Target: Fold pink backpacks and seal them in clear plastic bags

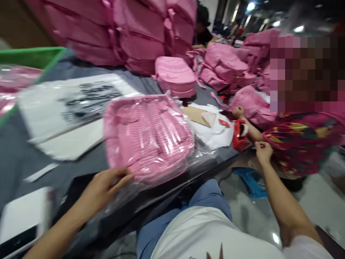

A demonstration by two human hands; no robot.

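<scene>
A pink backpack (151,136) lies flat on the table inside a clear plastic bag (199,153), whose loose end spreads to the right. At its near left corner, my left hand (107,185) has its fingers and thumb closed on the plastic. My right hand (264,153) is off the table's edge, to the right of a red tape dispenser (240,135). Its fingertips are pinched together; anything between them is too small to make out.
Left of the backpack is a white printed bag (78,104). White and brown papers (201,117) lie on its right. Pink backpacks (140,32) are stacked behind. A co-worker in a patterned top (299,144) sits at right, near a blue stool (250,182). A white box (25,216) stands at lower left.
</scene>
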